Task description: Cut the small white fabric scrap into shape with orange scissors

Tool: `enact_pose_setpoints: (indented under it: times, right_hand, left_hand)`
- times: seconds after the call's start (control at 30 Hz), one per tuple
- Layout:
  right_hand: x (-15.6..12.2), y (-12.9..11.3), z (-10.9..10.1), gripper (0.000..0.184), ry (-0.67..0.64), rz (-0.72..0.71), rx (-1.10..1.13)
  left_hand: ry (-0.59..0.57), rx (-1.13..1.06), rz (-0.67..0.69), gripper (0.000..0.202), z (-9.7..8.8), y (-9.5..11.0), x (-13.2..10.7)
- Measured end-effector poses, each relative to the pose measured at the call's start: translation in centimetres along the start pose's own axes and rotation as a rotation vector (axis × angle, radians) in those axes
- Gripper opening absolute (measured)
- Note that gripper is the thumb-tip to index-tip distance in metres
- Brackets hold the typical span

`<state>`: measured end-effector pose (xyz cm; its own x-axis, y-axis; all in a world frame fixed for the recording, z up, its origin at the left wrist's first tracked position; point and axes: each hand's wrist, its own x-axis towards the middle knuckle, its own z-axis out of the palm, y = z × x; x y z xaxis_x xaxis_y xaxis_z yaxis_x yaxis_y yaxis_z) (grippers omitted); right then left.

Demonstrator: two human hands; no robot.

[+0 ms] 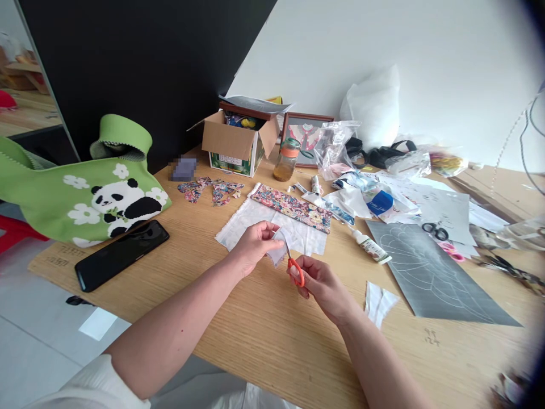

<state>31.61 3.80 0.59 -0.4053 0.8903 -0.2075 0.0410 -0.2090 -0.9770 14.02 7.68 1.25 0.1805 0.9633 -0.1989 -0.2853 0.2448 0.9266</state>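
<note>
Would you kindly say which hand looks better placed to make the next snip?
Probably the right hand: it grips the orange-handled metal scissors, which point at the small pale fabric piece pinched by the left hand.

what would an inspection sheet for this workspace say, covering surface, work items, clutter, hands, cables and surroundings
Surface: wooden table, handwritten marks near the right front.
Work items: orange-handled scissors at a small white piece; floral strip lying on white fabric; white scrap to the right.
Clutter: phone and green panda bag at left; open cardboard box and jar behind; white bottle and grey patterned sheet at right.
Hands: left hand pinches the white piece; right hand holds the scissors.
Cables: grey cord hangs at far right, purpose unclear.
Surroundings: white wall, black panel, tiled floor.
</note>
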Motion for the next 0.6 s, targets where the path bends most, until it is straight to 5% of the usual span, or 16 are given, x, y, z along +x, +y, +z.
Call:
enact_pose_setpoints:
  times: [0.6]
  right_hand:
    - [-0.19,-0.28,0.16,0.044,-0.003,0.019,-0.014]
  left_hand:
    - [0.000,0.017,0.018,0.042,-0.03,-0.24,0.12]
